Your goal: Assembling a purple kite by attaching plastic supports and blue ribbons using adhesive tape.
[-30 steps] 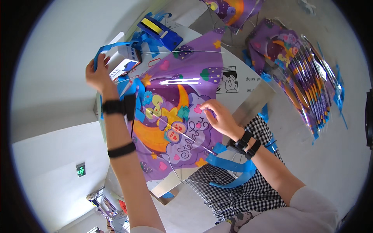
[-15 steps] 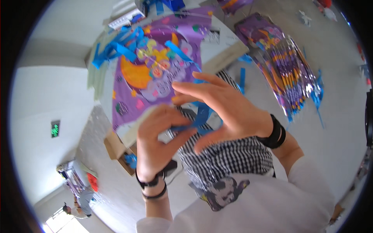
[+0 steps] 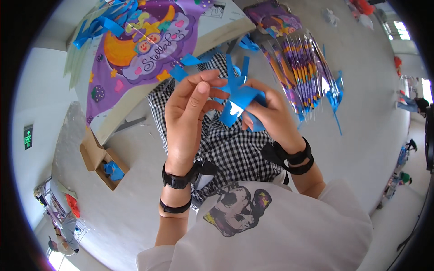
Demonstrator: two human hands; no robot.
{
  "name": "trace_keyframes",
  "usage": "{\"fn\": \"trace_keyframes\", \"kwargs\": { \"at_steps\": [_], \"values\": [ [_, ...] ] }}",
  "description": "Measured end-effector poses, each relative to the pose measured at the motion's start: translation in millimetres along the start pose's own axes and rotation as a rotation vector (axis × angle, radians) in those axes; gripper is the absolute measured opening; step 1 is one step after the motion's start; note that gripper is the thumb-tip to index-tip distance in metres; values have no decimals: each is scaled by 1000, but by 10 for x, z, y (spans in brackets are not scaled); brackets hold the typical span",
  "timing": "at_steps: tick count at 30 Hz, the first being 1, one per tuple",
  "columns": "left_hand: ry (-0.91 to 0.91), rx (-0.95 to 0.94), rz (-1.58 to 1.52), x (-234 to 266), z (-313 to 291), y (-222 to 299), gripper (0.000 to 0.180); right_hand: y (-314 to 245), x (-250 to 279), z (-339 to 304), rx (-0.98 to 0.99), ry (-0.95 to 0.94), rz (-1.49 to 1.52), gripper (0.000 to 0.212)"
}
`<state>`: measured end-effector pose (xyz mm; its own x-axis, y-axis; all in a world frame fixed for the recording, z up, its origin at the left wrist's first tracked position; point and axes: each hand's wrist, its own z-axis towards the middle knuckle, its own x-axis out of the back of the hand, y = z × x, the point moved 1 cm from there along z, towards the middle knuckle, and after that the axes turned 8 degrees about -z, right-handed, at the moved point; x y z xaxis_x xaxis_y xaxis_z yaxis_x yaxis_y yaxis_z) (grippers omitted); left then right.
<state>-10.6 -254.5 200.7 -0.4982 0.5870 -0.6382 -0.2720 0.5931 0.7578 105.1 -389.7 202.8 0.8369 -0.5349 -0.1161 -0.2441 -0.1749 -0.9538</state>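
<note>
A bunched blue ribbon [image 3: 242,98], folded into flat loops with loose ends pointing up, is pinched between thumb and fingers of my right hand [image 3: 273,115]. Against its left side rest the bent fingertips of my left hand [image 3: 185,115]. That hand's fingers are curled but apart, with the thumb raised and no ribbon visibly gripped. More blue strip ends show just beyond my left fingers; whether they join the held ribbon is hidden. Ahead lies a purple printed sheet [image 3: 101,74] with an orange moon and clouds, on a white-topped table [image 3: 221,28].
Blue ribbons [image 3: 106,25] lie heaped on the sheet's far left. To the right sits a row of shiny wrapped purple-and-yellow packets [image 3: 300,67]. An opened cardboard box [image 3: 110,178] with blue pieces stands on the floor at left. Another person [image 3: 63,244] is at lower left.
My hands have drawn the ribbon into a folded bunch, now in my right fingers; my right hand has closed from a spread pose. The view has shifted, so the table sits higher and further left.
</note>
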Motion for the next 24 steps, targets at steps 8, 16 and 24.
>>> {"fn": "trace_keyframes", "kwargs": {
  "at_steps": [8, 16, 24],
  "values": [
    [-89, 87, 189, -5, -98, -262, 52, 53, 59, 73, -147, -15, 300, 27],
    [112, 48, 153, -6, 64, -285, 28, 20, 38, 101, -112, -74, -148, 29],
    [191, -4, 1, 119, 143, -342, 19, 93, 45, 212, 129, 49, -294, 32]
  ]
}}
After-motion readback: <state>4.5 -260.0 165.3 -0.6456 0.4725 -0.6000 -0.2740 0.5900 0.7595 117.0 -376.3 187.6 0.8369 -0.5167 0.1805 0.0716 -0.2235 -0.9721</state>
